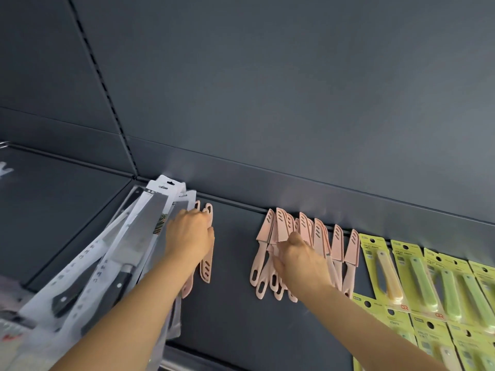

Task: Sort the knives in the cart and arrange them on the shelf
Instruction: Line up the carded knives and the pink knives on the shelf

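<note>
— Knives first: where are they lying?
— The main cluster of pink knives (337, 240) is lying mid-shelf (235, 266), sheathed blades pointing at the back wall, handles pointing toward the person. A few stray pink knives (207, 263) are lying well to its left on the same axis, just beside the white-packaged knives (139, 236).
— Which hand is sitting nearer?
— The left hand (188, 236) is resting on the strays, fingers bending over their sheaths; I cannot tell whether it is gripping. The right hand (300, 259) is curling round handles in the cluster, thumb pressing a sheath. Both forearms are reaching forward, palms down.
— So the strays are probably needing a rightward slide across the bare shelf.
</note>
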The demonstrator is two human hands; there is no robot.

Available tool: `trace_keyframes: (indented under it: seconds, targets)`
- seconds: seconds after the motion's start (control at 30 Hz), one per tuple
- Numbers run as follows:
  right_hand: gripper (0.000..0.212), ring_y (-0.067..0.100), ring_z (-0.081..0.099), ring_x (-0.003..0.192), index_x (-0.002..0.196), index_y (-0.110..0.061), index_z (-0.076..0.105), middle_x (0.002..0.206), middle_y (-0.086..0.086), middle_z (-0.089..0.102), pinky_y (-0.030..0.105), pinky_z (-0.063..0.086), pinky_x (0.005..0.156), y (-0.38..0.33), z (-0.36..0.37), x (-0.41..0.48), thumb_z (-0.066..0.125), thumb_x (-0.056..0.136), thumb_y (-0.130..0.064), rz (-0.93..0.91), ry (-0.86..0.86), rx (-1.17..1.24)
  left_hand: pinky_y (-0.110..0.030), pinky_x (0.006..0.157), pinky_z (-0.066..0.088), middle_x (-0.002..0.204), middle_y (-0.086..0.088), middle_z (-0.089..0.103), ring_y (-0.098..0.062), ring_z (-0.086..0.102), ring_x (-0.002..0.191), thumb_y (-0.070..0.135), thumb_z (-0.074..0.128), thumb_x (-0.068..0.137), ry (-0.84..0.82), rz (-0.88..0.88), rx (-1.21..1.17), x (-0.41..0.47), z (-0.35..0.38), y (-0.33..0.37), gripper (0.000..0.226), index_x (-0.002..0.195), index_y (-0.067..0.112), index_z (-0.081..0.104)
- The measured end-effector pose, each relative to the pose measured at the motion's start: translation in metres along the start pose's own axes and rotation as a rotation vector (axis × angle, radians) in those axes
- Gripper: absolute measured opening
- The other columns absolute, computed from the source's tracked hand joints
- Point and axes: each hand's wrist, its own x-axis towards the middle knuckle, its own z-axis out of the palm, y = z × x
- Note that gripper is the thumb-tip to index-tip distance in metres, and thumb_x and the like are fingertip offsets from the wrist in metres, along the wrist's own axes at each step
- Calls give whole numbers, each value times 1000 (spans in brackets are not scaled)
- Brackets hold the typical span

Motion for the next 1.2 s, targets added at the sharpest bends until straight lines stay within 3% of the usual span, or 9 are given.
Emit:
trace_keyframes:
  seconds: [0.1,0.17,0.23,0.47,0.63,0.87,1.03,1.2]
  targets:
    - [28,24,49,113,119,-15,59,124,3,47,34,48,82,-16,1,24,43,96,-21,-161,-58,69,-32,71,46,91,-3,64,-25,57,91,32,50,91,-19,-49,-39,0,-8,-20,22,88,18,66]
    - [37,25,41,124,132,-18,50,138,2,41,36,40,100,-33,5,43,41,96,-15,-315,-116,40,-34,79,48,101,-3,64,-24,55,97,29,51,91,-54,-64,-51,-2,-12,-30,21,96,18,68]
    - [46,25,34,132,141,-20,39,148,0,33,38,33,107,-52,9,60,41,96,-11,-430,-155,1,-35,88,46,113,-1,62,-22,52,106,31,54,91,-83,-56,-50,-7,-17,-39,24,108,20,67]
    - [71,19,11,145,150,-22,18,157,-5,14,40,20,113,-100,15,92,38,89,6,-667,-258,-75,-32,100,36,131,4,52,-18,44,120,42,54,90,-166,7,-13,-21,-25,-58,40,125,22,57]
    - [71,19,22,143,148,-25,25,156,-5,19,34,24,115,-85,30,95,41,86,7,-691,-254,3,-34,102,32,135,4,47,-17,40,123,53,64,79,-257,-12,-25,-26,-25,-62,62,132,23,49]
    - [53,21,32,135,137,-19,46,145,0,39,33,27,110,-63,17,96,45,88,1,-601,-214,-82,-36,101,33,137,5,44,-18,38,125,42,65,79,-305,-34,-47,-20,-24,-56,60,134,28,45]
    - [65,22,14,143,146,-23,29,154,-2,23,41,18,114,-74,14,96,43,89,3,-669,-199,-79,-37,99,35,135,5,46,-19,39,124,42,66,77,-310,-70,-41,-19,-23,-59,59,132,29,48]
    - [72,23,7,144,147,-30,23,156,-6,15,42,14,114,-99,22,98,43,87,2,-794,-236,-141,-38,100,33,136,5,45,-18,39,125,42,65,79,-300,-111,-69,-19,-22,-67,54,130,32,49]
